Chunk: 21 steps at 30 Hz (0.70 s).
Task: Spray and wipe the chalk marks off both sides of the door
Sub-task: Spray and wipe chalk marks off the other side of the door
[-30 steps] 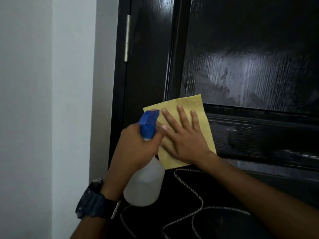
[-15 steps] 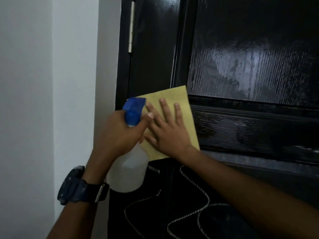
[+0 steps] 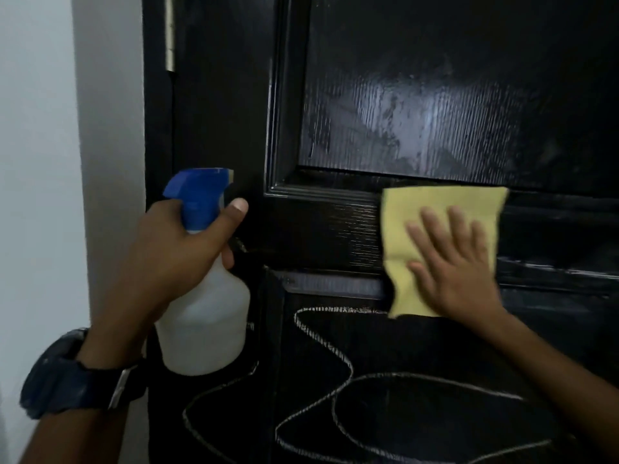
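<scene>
A black panelled door [image 3: 435, 95] fills most of the view. Its upper panel looks wet and smeared. White chalk marks [image 3: 335, 349] loop across the lower panel. My right hand [image 3: 455, 269] lies flat with straight fingers on a yellow cloth [image 3: 432, 202], pressing it against the door's middle rail. My left hand [image 3: 174, 249] grips the neck of a white spray bottle [image 3: 204, 323] with a blue trigger head, held upright in front of the door's left stile. A dark watch sits on my left wrist.
A pale wall [image 3: 43, 162] runs down the left side, next to the dark door frame [image 3: 155, 145]. A metal hinge [image 3: 170, 35] sits at the top left between frame and door.
My right hand has slid the yellow cloth to the right along the middle rail, away from the bottle. The spray bottle has stayed near the left stile.
</scene>
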Available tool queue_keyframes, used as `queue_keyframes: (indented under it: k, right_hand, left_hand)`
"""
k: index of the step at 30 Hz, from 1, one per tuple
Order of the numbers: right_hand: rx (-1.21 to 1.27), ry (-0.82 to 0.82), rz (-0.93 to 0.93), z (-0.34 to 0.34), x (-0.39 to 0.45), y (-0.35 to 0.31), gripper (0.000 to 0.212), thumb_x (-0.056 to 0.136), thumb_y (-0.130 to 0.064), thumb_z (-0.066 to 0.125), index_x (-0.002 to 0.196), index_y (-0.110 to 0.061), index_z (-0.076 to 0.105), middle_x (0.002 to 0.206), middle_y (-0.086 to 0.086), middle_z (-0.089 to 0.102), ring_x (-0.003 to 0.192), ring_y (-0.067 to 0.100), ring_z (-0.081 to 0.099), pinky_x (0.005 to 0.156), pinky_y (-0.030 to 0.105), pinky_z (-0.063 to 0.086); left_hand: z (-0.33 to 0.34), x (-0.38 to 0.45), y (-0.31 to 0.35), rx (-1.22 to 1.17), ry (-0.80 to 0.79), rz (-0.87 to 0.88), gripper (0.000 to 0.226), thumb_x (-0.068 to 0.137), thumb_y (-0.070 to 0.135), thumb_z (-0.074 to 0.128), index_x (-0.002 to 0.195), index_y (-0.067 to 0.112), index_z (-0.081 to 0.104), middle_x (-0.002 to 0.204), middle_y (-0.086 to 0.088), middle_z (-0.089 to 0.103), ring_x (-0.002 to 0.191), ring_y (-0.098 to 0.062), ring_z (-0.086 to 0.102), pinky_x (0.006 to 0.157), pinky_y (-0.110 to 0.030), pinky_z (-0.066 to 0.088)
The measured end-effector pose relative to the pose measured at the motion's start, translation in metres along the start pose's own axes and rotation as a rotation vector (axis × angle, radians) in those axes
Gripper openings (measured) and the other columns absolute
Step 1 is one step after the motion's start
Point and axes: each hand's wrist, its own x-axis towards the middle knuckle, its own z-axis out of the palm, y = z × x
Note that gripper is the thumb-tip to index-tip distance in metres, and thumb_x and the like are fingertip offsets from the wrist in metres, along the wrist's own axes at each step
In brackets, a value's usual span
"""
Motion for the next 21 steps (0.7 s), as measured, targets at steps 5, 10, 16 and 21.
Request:
queue_keyframes:
  k: [5,10,16,21]
  right_hand:
    - [0.120,-0.023,0.218,-0.010,-0.025,0.035,0.054,0.107,-0.044,0.023,0.160,-0.029,0.022,0.167,0.005,0.018,0.154,0.040,0.008,0.115,0.070,0.013]
    - [0.132,0.039,0.310,-0.001,0.018,-0.034,0.057,0.106,-0.043,0.026,0.160,-0.025,0.021,0.168,-0.003,0.011,0.155,0.036,0.001,0.120,0.063,0.000]
    - [0.177,0.053,0.595,0.004,-0.033,0.059,0.057,0.106,-0.037,0.024,0.161,-0.022,0.016,0.168,-0.001,0.006,0.155,0.030,0.002,0.121,0.056,0.006]
    - [0.318,0.138,1.292,-0.018,-0.062,0.145,0.061,0.107,-0.013,0.033,0.161,-0.024,0.007,0.169,0.000,0.003,0.156,0.027,-0.001,0.125,0.051,0.003]
  left_hand:
    - [0.007,-0.004,0.004,-0.007,-0.023,0.006,0.052,0.082,0.060,0.056,0.067,0.011,0.065,0.059,-0.002,0.069,0.055,-0.011,0.064,0.068,-0.032,0.048]
    - [0.038,-0.013,0.019,-0.034,-0.062,0.017,0.056,0.080,0.062,0.054,0.062,0.010,0.066,0.058,0.000,0.069,0.059,-0.006,0.064,0.063,-0.024,0.039]
    - [0.087,-0.033,0.031,-0.139,-0.155,0.039,0.053,0.088,0.049,0.062,0.057,0.005,0.065,0.054,-0.003,0.068,0.057,-0.007,0.064,0.055,-0.003,0.040]
    - [0.106,-0.047,0.040,-0.216,-0.279,0.092,0.047,0.084,0.048,0.061,0.057,0.010,0.063,0.055,-0.004,0.067,0.057,-0.007,0.065,0.059,-0.002,0.041]
